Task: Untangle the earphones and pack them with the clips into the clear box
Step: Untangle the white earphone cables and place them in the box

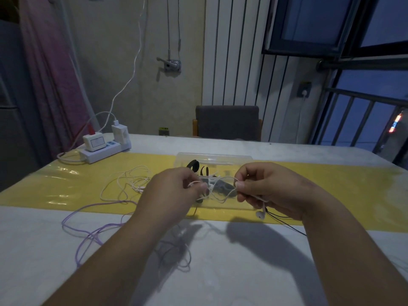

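Note:
My left hand (176, 193) and my right hand (267, 188) are raised over the table and both pinch a white earphone cable (217, 196) that loops between them. A white earbud (261, 214) dangles below my right hand. Behind the hands lies the clear box (215, 159) on the yellow mat (331, 188), with dark clips (193, 164) inside it. A pale pink-white earphone cable (130, 182) lies in loose loops left of my left hand. A purple cable (88, 230) trails across the white tabletop. A thin black cable (284, 224) runs out under my right wrist.
A white power strip (103, 149) with plugged chargers sits at the table's far left corner. A grey chair (227, 122) stands behind the far edge. A radiator and a window with bars are at the back right.

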